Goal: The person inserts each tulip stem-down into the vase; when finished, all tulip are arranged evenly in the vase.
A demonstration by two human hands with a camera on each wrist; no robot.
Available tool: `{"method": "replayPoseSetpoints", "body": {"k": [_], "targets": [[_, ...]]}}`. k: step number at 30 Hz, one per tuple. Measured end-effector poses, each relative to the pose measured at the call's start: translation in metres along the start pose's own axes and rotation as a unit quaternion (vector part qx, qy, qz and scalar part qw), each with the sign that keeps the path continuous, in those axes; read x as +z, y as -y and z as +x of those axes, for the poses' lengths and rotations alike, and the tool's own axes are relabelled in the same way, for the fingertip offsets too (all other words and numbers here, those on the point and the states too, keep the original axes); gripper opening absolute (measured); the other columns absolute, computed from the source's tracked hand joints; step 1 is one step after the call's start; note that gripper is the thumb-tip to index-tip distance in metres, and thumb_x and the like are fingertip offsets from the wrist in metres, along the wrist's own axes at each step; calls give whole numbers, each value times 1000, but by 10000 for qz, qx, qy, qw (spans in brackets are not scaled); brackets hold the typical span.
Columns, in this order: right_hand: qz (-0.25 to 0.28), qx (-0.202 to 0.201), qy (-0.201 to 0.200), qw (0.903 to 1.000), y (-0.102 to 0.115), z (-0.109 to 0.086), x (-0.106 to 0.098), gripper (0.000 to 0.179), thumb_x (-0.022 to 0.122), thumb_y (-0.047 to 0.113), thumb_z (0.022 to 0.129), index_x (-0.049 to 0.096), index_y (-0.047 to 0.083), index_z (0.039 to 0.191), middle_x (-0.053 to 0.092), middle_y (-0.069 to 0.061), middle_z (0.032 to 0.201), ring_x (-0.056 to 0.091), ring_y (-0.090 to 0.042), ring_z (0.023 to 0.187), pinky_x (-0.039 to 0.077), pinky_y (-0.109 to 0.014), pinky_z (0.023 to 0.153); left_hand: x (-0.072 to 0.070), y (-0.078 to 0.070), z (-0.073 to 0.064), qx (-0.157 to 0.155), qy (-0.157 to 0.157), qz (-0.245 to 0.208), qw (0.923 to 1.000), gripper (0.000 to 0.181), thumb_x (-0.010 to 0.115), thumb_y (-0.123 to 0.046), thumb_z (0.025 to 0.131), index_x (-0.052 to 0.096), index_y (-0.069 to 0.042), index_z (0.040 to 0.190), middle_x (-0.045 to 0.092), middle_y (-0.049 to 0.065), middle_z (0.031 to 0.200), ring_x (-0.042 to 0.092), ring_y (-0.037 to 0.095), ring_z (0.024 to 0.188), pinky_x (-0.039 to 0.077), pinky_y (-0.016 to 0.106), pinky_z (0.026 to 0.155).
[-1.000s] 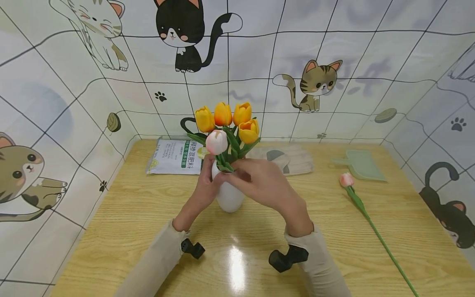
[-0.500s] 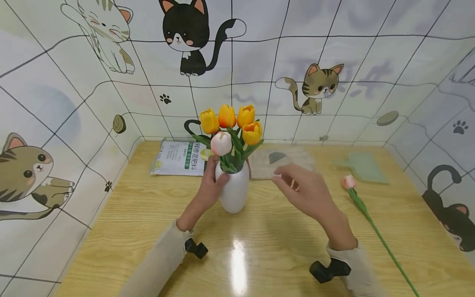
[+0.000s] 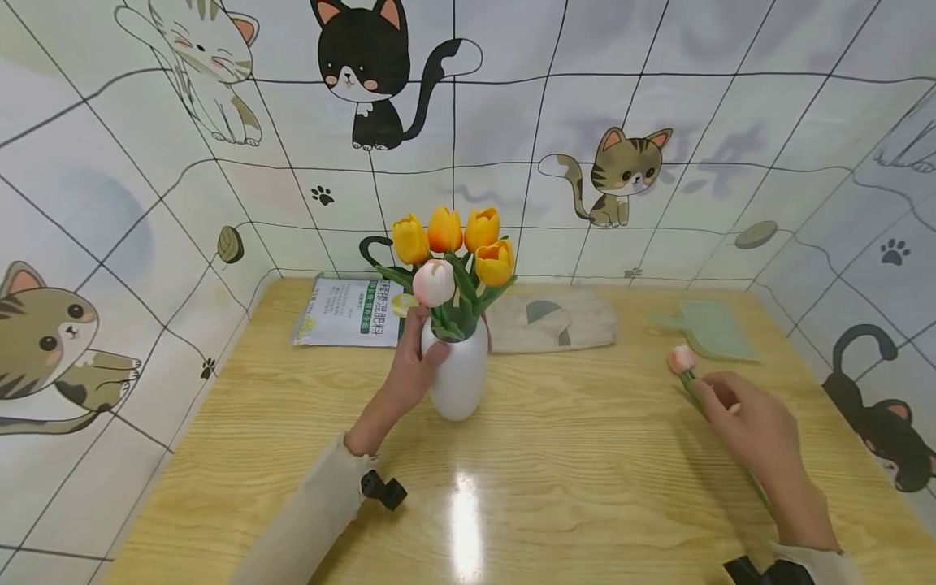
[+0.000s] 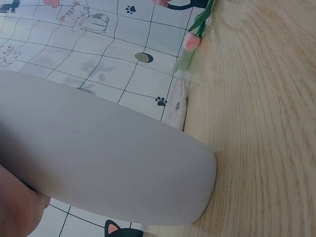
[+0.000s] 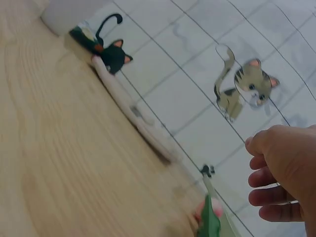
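My left hand (image 3: 414,366) grips the upper side of a white vase (image 3: 461,382) standing on the table, thumb across its front. The vase holds several yellow-orange tulips (image 3: 446,230) and one pale pink tulip (image 3: 434,283), with green leaves around the rim. In the left wrist view the vase (image 4: 113,153) fills much of the frame. At the right, my right hand (image 3: 756,422), fingers loosely bent, is over a loose pink tulip (image 3: 682,357) lying on the table, hiding part of its stem. In the right wrist view, the right hand (image 5: 281,173) appears beside the tulip's leaf (image 5: 211,222).
A white and green packet (image 3: 344,311) lies behind the vase to the left. A folded beige cloth-like item (image 3: 585,321) lies behind it to the right. Near the back right is a pale green scoop-shaped piece (image 3: 720,329). Cat-print sheeting (image 3: 497,114) encloses the wooden table (image 3: 570,471).
My right hand has left the vase's flowers and moved right to the loose pink tulip. The left hand stays on the vase.
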State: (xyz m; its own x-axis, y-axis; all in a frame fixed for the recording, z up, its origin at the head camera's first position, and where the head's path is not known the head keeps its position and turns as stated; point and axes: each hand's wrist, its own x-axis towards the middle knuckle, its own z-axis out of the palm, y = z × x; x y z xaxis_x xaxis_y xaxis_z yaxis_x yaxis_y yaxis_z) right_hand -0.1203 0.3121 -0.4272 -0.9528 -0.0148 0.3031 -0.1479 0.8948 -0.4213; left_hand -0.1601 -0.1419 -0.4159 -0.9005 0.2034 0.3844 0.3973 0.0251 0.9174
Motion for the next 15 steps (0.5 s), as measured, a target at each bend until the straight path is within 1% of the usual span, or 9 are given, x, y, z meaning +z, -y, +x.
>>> {"method": "replayPoseSetpoints", "body": {"k": [4,6,10,15], "targets": [[-298,424,257,9983,-26,-10,-8,40,56,42,100,67,7,116,73,-16,95,60,-11,72,41,-34,59,0,0,-1,27,11,-93,10000,94,57,-78,82,25,-4,131,40,23,142,45,31,123,39,59,104],[-385,589,411,9967,-36,-14,-10,43,54,44,101,66,6,116,72,-17,96,61,-14,73,41,-35,58,0,0,-1,39,21,-129,9999,93,57,-76,83,25,-3,132,40,23,142,45,30,122,40,58,104],[-495,632,708,9943,-53,-18,-9,46,52,44,101,65,3,115,71,-18,94,63,-22,74,43,-37,56,-1,1,0,22,-13,-138,9999,91,58,-74,84,26,-4,132,40,23,141,46,28,122,40,57,103],[-582,637,1261,9883,-64,-19,-1,51,49,50,101,64,5,120,72,-15,96,64,-23,77,44,-37,57,-1,4,1,17,-53,-67,10000,93,57,-75,84,26,-2,132,41,24,140,46,29,121,41,56,102]]}}
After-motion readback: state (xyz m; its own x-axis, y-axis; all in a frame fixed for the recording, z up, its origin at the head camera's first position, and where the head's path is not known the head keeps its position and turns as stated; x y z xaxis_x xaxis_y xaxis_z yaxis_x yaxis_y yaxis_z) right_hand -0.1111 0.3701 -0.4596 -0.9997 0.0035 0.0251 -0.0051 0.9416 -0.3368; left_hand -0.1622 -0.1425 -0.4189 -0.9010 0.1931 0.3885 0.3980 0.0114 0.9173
